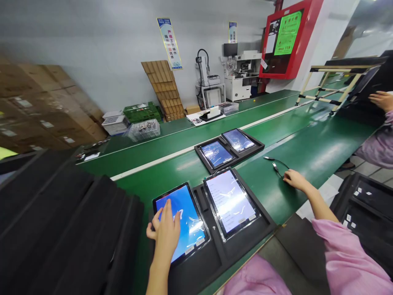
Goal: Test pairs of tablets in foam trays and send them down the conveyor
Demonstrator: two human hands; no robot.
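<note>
My left hand (166, 229) is over the left tablet (190, 223), which shows a blue screen with a partly covered white mark. Its fingers are stretched and apart, fingertips at the glass; whether they press it I cannot tell. Beside it lies a second tablet (231, 200) with a white screen and lines of small text. Both rest in a black foam tray (211, 246). At the right, my right hand (294, 180) is closed on a thin black cable (278, 172) low over the green bench. Two silver-tipped plugs lie just ahead of the fingers.
Another foam tray (259, 146) with two lit tablets lies behind. Stacked black foam trays (67, 229) crowd the left. More foam trays (368, 213) stand at right. A co-worker's hand (382, 100) touches black material near a pipe-frame rack (328, 88).
</note>
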